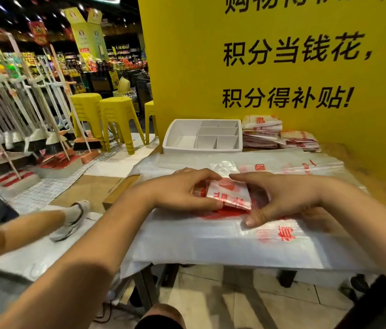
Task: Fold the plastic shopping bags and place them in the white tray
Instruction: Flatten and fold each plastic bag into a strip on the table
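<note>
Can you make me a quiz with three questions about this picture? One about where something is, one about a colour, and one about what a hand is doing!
1. Where is the white tray?
A. On a shelf.
B. At the back of the table, left of the stacked bags.
C. On the floor.

2. What colour are the stools?
A. Yellow.
B. Blue.
C. Green.

3. What is the left hand doing?
A. Waving in the air.
B. Lying flat inside the tray.
C. Gripping the small folded bag.

Answers:
1 B, the white tray sits at the table's far edge, right beside the stacked bags.
2 A, every stool in the aisle is bright yellow.
3 C, its fingers and thumb curl round the folded bag.
</note>
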`<state>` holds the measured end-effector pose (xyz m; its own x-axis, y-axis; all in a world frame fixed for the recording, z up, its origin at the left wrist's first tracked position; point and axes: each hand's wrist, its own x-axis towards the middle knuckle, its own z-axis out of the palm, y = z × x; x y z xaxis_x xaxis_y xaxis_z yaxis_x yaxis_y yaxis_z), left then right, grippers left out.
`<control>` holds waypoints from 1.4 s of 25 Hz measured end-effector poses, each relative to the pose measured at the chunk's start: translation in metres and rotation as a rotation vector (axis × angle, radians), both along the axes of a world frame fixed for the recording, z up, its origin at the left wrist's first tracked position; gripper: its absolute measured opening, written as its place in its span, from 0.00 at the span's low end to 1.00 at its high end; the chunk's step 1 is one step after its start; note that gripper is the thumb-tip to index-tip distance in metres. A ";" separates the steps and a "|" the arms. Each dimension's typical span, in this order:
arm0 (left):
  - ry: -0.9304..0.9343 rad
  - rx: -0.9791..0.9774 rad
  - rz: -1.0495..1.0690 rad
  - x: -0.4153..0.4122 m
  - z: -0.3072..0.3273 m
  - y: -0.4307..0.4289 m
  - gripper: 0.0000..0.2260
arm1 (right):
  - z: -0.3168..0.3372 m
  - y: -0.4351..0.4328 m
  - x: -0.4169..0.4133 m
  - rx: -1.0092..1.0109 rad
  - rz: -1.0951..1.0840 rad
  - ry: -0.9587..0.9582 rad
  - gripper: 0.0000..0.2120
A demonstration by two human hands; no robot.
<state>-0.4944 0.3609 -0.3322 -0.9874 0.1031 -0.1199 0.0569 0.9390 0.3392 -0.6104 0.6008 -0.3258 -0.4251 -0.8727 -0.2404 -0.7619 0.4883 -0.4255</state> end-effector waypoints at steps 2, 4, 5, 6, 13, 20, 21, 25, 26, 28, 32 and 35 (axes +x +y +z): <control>0.065 0.050 0.015 0.004 0.000 0.005 0.30 | -0.001 0.002 0.005 -0.035 -0.012 -0.011 0.51; 0.148 0.104 0.035 0.008 0.000 0.014 0.29 | -0.004 0.001 0.010 -0.141 -0.085 0.027 0.44; 0.171 0.125 0.035 0.011 0.001 0.018 0.29 | -0.006 0.001 0.011 -0.204 -0.133 0.098 0.38; 0.172 0.148 0.031 0.014 0.000 0.022 0.28 | -0.009 0.001 0.013 -0.259 -0.167 0.188 0.31; 0.402 0.182 -0.049 0.047 -0.030 0.027 0.19 | -0.018 0.022 0.054 -0.433 -0.137 0.271 0.11; 0.571 0.230 0.001 0.044 -0.044 0.032 0.12 | -0.032 0.028 0.069 -0.478 -0.169 0.309 0.22; 0.577 0.240 0.007 0.043 -0.045 0.033 0.12 | -0.034 0.027 0.070 -0.482 -0.176 0.317 0.22; 0.560 0.301 0.032 0.033 -0.048 0.030 0.11 | -0.039 0.025 0.071 -0.479 -0.185 0.301 0.20; 0.543 0.326 0.030 0.030 -0.048 0.029 0.11 | -0.040 0.025 0.070 -0.492 -0.184 0.284 0.19; 0.513 0.346 0.034 0.027 -0.048 0.027 0.11 | -0.041 0.024 0.066 -0.509 -0.198 0.243 0.16; 0.470 0.281 0.118 0.021 -0.045 0.032 0.09 | -0.036 0.014 0.050 -0.500 -0.297 0.204 0.11; 0.439 0.349 0.224 0.015 -0.038 0.039 0.06 | -0.031 0.002 0.039 -0.426 -0.406 0.168 0.16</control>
<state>-0.4796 0.3996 -0.3706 -0.9392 -0.1536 0.3071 0.0748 0.7814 0.6195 -0.5715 0.6031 -0.3571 -0.7455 -0.6379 0.1931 -0.6243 0.5668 -0.5377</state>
